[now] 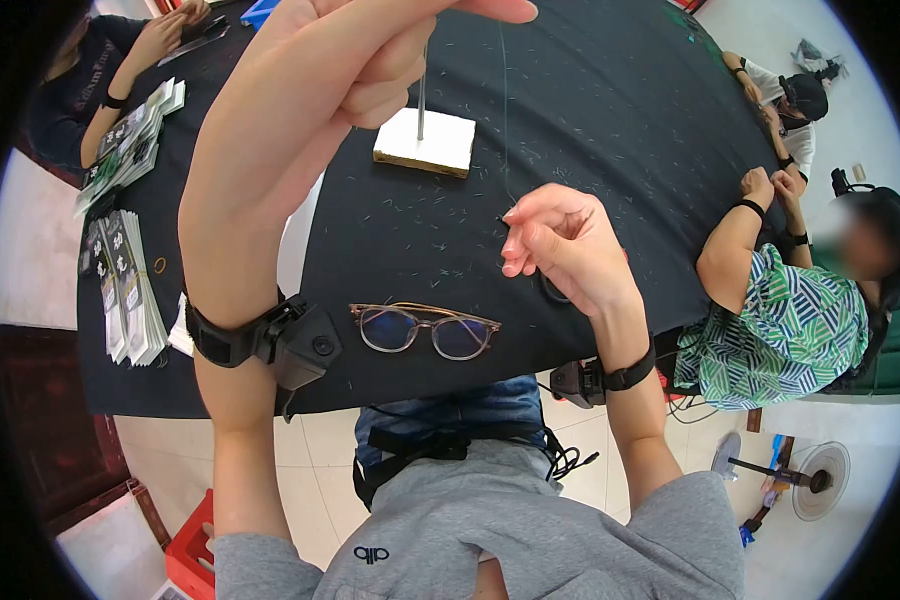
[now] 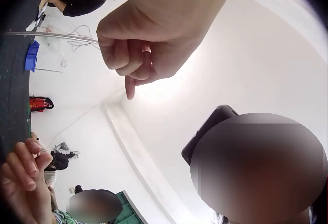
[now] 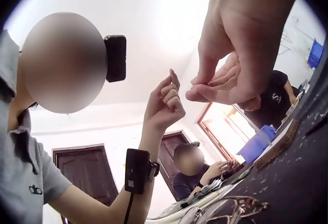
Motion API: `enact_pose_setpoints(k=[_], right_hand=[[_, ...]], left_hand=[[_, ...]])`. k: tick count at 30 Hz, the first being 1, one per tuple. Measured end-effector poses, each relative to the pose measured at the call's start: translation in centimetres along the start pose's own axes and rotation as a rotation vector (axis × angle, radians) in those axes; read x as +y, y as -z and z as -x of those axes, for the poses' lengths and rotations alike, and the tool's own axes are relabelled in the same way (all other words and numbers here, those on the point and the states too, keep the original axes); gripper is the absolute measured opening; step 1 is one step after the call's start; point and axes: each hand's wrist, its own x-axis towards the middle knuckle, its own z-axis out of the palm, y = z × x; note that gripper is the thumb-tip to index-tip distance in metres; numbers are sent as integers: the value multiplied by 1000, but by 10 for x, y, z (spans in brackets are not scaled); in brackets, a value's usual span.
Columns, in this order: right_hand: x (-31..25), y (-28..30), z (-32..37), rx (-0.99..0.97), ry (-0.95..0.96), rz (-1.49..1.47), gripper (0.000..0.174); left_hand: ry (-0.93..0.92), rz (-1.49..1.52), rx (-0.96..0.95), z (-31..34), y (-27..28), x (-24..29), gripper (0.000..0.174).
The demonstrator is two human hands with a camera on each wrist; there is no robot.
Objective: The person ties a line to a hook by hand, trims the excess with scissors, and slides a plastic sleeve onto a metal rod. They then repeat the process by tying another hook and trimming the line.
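High at the top of the head view is my left hand, one finger stretched out and the others curled. A fine thread runs down from its fingers to my right hand. Thumb and fingertips of the right hand pinch the thread's lower end, beside a tiny dark piece. Behind the left hand, a thin metal rod rises from a white block on the black table. In the left wrist view the rod reaches the left hand's knuckles, its end hidden there.
Eyeglasses lie near the table's front edge. Short thread scraps dot the black cloth. Stacks of printed packets lie at left, with a yellow ring beside them. Other people sit around the table, one in a green patterned shirt.
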Motion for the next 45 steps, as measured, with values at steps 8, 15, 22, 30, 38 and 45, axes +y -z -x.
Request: enact_pose_setpoints(k=[8,15,22,30,38,45], right_hand=[[3,-2,2,18,-41,128,14],[15,0,-7,-58,51,171,10],[22,-22,-20,-99,95,160,7],[32,-29,-31,-242,36,-1,10],[25,-30,-22,-174,-13,57,6],[19,-29,-18,-90,7,172,6]], left_hand=[[-43,24,-45,0,-7,3,34],[18,57,-24,6,-19,13,35],[102,92,19,8,-26,20,36],[120,129,-29,6,-23,19,36],[88,110,-12,7,-22,20,36],[111,123,16,7,-22,20,37]])
